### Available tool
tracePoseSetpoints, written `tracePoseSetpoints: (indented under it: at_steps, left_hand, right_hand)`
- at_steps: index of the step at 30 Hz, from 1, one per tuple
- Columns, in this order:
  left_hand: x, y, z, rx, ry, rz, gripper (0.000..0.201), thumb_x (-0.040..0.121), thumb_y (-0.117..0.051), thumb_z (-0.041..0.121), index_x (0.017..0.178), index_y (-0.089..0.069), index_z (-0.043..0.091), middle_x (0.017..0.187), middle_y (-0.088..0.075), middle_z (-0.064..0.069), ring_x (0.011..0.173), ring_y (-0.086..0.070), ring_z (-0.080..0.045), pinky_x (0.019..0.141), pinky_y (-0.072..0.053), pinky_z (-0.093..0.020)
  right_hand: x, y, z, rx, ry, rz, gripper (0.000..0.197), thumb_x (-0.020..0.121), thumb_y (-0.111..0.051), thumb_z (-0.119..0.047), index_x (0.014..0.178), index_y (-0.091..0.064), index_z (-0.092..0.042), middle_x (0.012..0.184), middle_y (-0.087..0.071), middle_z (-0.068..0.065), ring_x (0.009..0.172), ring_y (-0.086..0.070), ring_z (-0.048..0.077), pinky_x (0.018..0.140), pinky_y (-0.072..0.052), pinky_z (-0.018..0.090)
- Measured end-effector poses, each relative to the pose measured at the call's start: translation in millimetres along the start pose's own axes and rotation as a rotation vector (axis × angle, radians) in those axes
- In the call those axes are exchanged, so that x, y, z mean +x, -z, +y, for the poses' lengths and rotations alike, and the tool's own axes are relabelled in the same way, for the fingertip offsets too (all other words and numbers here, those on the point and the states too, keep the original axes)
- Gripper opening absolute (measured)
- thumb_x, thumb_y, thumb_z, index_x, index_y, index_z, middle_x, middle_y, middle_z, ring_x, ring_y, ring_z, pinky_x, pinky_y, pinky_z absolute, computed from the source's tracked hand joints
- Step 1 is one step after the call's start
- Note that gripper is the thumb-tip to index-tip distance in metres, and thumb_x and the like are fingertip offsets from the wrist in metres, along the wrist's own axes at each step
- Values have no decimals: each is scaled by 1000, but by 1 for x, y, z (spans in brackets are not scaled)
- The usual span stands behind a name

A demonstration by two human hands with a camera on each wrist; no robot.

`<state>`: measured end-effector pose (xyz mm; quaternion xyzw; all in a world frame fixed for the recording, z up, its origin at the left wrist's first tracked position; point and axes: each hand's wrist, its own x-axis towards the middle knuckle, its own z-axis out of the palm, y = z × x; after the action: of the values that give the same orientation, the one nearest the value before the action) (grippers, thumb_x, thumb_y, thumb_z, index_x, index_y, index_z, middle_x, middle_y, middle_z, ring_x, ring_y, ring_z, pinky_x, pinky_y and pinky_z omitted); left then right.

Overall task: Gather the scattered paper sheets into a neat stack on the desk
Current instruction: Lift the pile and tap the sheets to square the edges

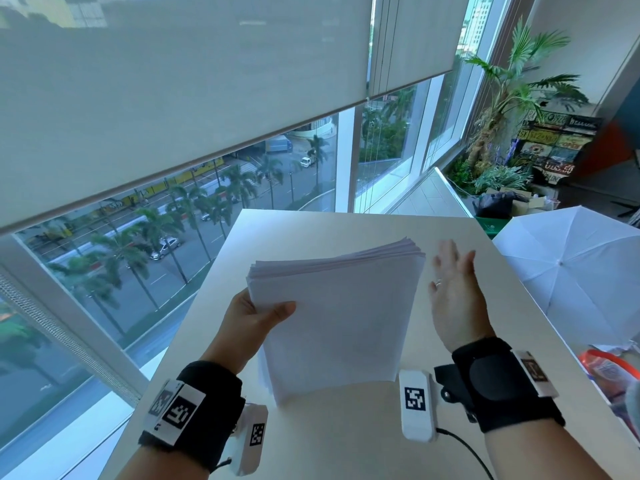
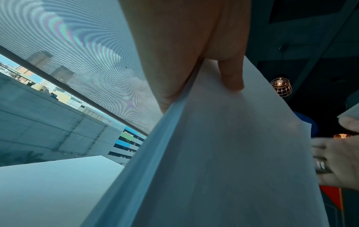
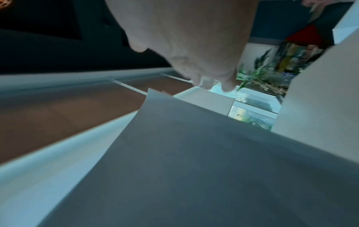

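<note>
A thick stack of white paper sheets [image 1: 339, 317] stands tilted on its lower edge on the white desk [image 1: 346, 438]. My left hand [image 1: 256, 320] grips the stack's left edge, thumb on the front face and fingers behind; the left wrist view shows that thumb [image 2: 231, 76] pressing the paper [image 2: 233, 161]. My right hand [image 1: 453, 292] hovers just right of the stack with straight, spread fingers, slightly blurred, holding nothing. The right wrist view shows the stack's face [image 3: 194, 161] below my right hand [image 3: 194, 46]. The top edges of the sheets are a little uneven.
A large window with a lowered blind [image 1: 173, 98] runs along the desk's left and far sides. A white umbrella [image 1: 571, 271] sits to the right of the desk, with potted plants [image 1: 512, 98] behind it. A red-rimmed item [image 1: 609, 368] lies at the right edge.
</note>
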<state>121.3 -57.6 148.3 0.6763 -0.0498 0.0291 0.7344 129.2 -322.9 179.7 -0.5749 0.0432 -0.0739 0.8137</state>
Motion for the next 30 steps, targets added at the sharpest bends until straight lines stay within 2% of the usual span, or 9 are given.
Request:
tracePoseSetpoints:
  at_steps: [3,6,8,10,13,18,21,25,30]
  left_hand:
    - [0,1,-1,-3,2,5,26,63,-68,12,89,-70,16,75,-77,11,73,-71,-3,65,-55,-15]
    - [1,1,-1,-11,4,1,26,63,-68,11,89,-70,15,76,-77,10,73,-71,-4,65,-56,-16]
    - [1,1,0,-9,8,-3,25,63,-68,10,88,-70,15,75,-77,11,73,-71,-4,65,-56,-15]
    - [1,0,1,-5,10,-5,24,64,-67,10,86,-70,16,74,-77,11,72,-71,-3,65,-55,-15]
    - [0,-4,1,-8,-1,35,22,64,-69,10,85,-70,16,73,-77,12,71,-71,-2,64,-55,-15]
    - [-2,-10,3,-17,-42,142,19,67,-74,5,83,-69,16,71,-76,12,68,-70,-2,62,-55,-14]
    - [-1,-9,5,-8,-60,156,18,63,-72,10,80,-70,16,71,-76,12,67,-70,-3,62,-55,-15]
    - [-2,-4,3,24,-57,122,24,60,-77,16,83,-70,18,76,-77,11,72,-70,-4,64,-55,-16]
    - [0,1,5,3,-54,96,33,52,-74,30,85,-72,22,84,-77,7,79,-70,-10,71,-55,-22]
  right_hand:
    - [2,-3,1,-1,-37,-155,137,36,-58,-89,148,-23,-19,147,-36,-8,136,-31,8,113,-19,29]
    - [8,5,3,25,23,-119,116,54,-53,-84,149,-20,-25,148,-33,-14,135,-29,3,117,-10,29]
    - [10,6,6,-42,6,-203,117,45,-77,-68,143,-29,-27,136,-49,-9,124,-45,2,113,-29,24]
    - [9,3,12,-221,-12,-290,89,47,-89,-37,124,-47,-24,109,-64,-6,97,-63,1,89,-51,20]
    - [10,-2,16,-348,-22,-147,46,66,-76,6,108,-60,-6,87,-66,3,81,-64,20,73,-53,29]
    - [4,-5,19,-222,64,-14,31,69,-67,17,85,-68,-9,68,-72,-4,65,-65,15,68,-53,29]
    - [1,0,18,-107,110,-106,36,61,-76,9,81,-68,-20,71,-74,-6,68,-66,14,68,-54,29]
    - [-2,11,28,-67,-8,-301,65,25,-94,-38,85,-73,-23,85,-76,-2,79,-71,14,68,-58,24]
    - [-1,13,33,-102,-97,-365,68,20,-93,-45,83,-77,-23,87,-77,-2,81,-73,14,71,-59,24]
